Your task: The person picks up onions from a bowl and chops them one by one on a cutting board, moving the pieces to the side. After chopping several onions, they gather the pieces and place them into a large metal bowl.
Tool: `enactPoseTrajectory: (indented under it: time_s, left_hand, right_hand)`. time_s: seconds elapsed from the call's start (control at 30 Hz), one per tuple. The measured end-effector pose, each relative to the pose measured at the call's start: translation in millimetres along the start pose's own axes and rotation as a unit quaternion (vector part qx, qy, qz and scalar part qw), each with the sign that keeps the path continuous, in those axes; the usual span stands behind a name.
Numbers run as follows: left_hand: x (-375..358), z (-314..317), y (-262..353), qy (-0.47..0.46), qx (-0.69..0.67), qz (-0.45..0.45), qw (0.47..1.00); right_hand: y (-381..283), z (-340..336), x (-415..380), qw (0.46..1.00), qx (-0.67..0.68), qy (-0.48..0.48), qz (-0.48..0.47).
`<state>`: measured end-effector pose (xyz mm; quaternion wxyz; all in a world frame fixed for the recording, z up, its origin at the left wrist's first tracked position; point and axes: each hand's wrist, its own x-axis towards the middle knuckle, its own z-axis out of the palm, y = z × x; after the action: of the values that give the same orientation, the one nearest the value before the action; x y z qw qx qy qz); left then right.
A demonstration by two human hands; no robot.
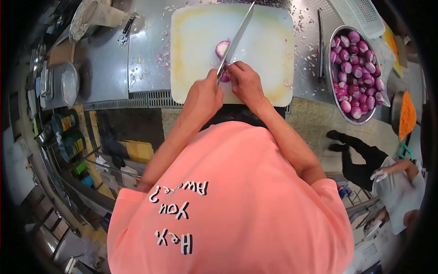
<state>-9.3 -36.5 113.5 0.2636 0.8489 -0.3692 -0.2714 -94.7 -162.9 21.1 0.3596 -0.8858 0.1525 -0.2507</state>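
My left hand is closed around the handle end of a long knife, its blade pointing away over the white cutting board. Close beside the blade, the curled fingers of my right hand grip a small purple onion piece, partly hidden by the fingers and the knife. A cut onion half, pale face showing, lies on the board just left of the blade.
Right of the board stands a steel bowl heaped with peeled purple onions. Beyond it are a white basket and a container of shredded orange food. Onion scraps litter the steel table. Another person is at the right.
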Motion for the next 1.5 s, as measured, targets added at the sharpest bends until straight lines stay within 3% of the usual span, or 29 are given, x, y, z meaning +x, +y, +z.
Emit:
enactPoseTrajectory:
  time_s: [0.1, 0.17, 0.3, 0.4, 0.5, 0.6, 0.7, 0.87, 0.9, 0.97, 1.1, 1.17, 1.2, 1.3, 1.5]
  left_hand:
    - [-9.1, 14.3, -8.0, -0.010, -0.010, -0.034, 0.999]
    - [11.5, 35.8, -20.1, 0.037, -0.006, 0.003, 0.999]
    - [9.6, 9.8, -3.2, 0.014, 0.015, 0.015, 1.000]
    - [-8.2, 13.7, -2.3, -0.009, -0.003, -0.030, 1.000]
    - [10.7, 34.4, -12.9, 0.039, 0.002, 0.015, 0.999]
    - [9.2, 15.7, 0.4, 0.018, -0.015, 0.036, 0.999]
    - [-10.2, 10.5, 2.4, -0.014, -0.001, -0.012, 1.000]
    - [21.6, 43.8, -26.2, 0.058, 0.000, 0.068, 0.996]
    - [19.1, 34.4, -18.1, 0.060, -0.002, 0.068, 0.996]
    - [12.2, -1.3, 4.6, -0.015, -0.057, -0.024, 0.998]
    - [-12.0, -33.8, -11.3, 0.022, -0.071, -0.026, 0.997]
    - [-12.9, -39.1, -23.7, 0.079, -0.070, -0.057, 0.993]
    - [-10.6, -38.0, -35.2, 0.081, -0.072, -0.051, 0.993]
    - [-0.3, -28.9, -59.1, 0.075, -0.084, -0.147, 0.983]
    - [0.8, -14.5, -75.8, 0.086, -0.075, -0.123, 0.986]
  right_hand:
    - [-0.7, 0.6, -7.9, 1.000, 0.014, -0.005, 0.009]
    - [-3.3, -0.7, -5.2, 0.999, 0.038, 0.007, 0.016]
    - [0.1, -1.1, -3.4, 0.999, 0.042, 0.012, -0.002]
    - [0.5, 0.5, -10.3, 0.999, 0.048, 0.009, 0.012]
    - [0.8, -0.2, -7.7, 0.997, 0.070, 0.022, 0.012]
    - [0.4, -2.8, -8.3, 0.997, 0.071, 0.014, 0.008]
    - [1.3, -0.2, -13.4, 0.997, 0.069, 0.015, 0.023]
    - [9.5, 0.6, -15.7, 0.997, 0.074, 0.016, 0.010]
    - [8.1, -1.7, -16.8, 0.997, 0.073, 0.014, 0.008]
    - [5.4, -5.6, -14.1, 0.996, 0.086, 0.024, 0.030]
    - [-4.8, 0.7, -12.8, 0.991, 0.094, 0.027, 0.092]
    - [-22.2, 2.5, -2.9, 0.995, -0.041, 0.010, 0.093]
    - [-21.9, 5.7, 1.0, 0.995, -0.045, 0.013, 0.090]
    - [-9.0, 8.9, 15.9, 0.993, -0.066, -0.011, 0.099]
    - [103.2, -49.3, 90.9, 0.976, -0.181, 0.072, 0.098]
